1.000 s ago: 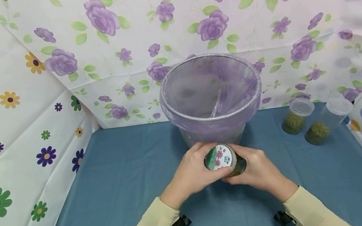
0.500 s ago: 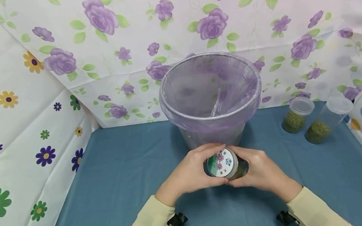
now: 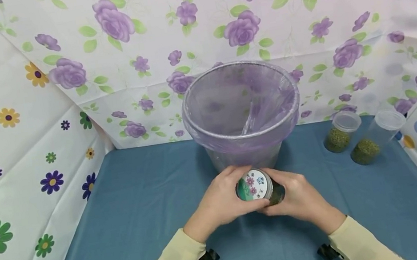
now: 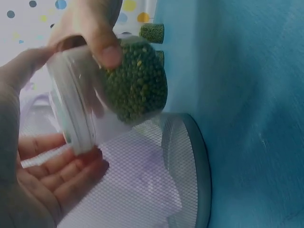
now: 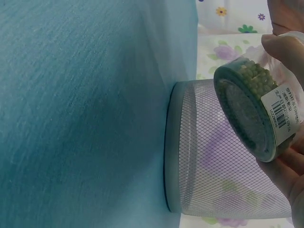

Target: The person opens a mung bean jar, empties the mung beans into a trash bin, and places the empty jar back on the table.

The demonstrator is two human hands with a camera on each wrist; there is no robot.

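A clear plastic jar [image 3: 277,192] is held tilted between both hands, in front of a mesh wastebasket. Its round lid [image 3: 256,184] bears a white and green label with pink flowers. My left hand [image 3: 218,198] grips this lid by the rim, thumb on one side and fingers on the other. Around the jar's body curls my right hand [image 3: 300,191]. Green beans [image 4: 137,80] lie in the base end of the jar in the left wrist view. A printed barcode sticker [image 5: 281,113] shows on its side in the right wrist view.
Close behind the hands stands the wastebasket [image 3: 246,153], lined with a thin purple bag [image 3: 215,144]. Two lidded jars [image 3: 338,139] [image 3: 365,151] partly filled with green grains stand at the right rear of the blue tablecloth [image 3: 144,211]. Patterned cloths hang behind and beside.
The left hand has twisted one way and back on the lid, and the lid's label has turned with it. The right hand has stayed on the jar's body, nearly still.
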